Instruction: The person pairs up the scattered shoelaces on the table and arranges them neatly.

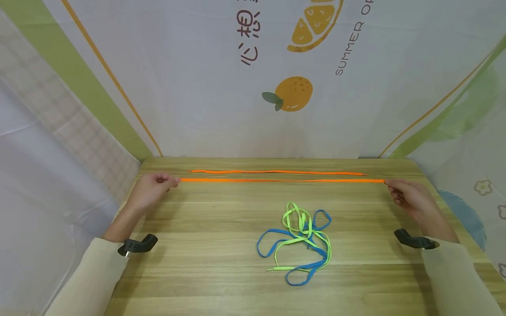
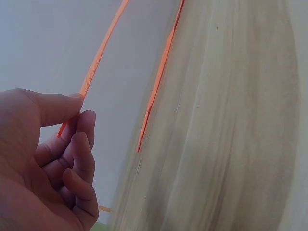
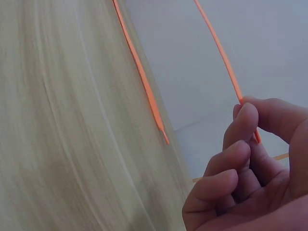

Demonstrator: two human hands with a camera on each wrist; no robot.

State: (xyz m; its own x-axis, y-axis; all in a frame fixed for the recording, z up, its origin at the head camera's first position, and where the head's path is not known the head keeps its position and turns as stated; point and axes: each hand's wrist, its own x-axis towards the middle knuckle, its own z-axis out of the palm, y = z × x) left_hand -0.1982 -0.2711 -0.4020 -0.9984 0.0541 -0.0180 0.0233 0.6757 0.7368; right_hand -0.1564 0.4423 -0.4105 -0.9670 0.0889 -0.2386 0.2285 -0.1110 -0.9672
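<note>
- Orange flat shoelace (image 1: 237,180), stretched straight above our worktop (image 1: 197,272): our left hand (image 1: 151,189) and right hand (image 1: 413,198) pinch its ends, thumb against forefinger.
- Matching second lace (image 1: 276,171) lies along the worktop's far edge.

Plain cream sleeves (image 1: 84,278) are worn with 2 angular black wrist devices (image 1: 137,246).

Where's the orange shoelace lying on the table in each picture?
Head: the lying orange shoelace runs sideways across the middle.
Left wrist: the lying orange shoelace slants down-left from the top edge past mid-height.
Right wrist: the lying orange shoelace slants down-right from the top edge past mid-height.
Shared landmark: the held orange shoelace, between left hand and right hand.
</note>
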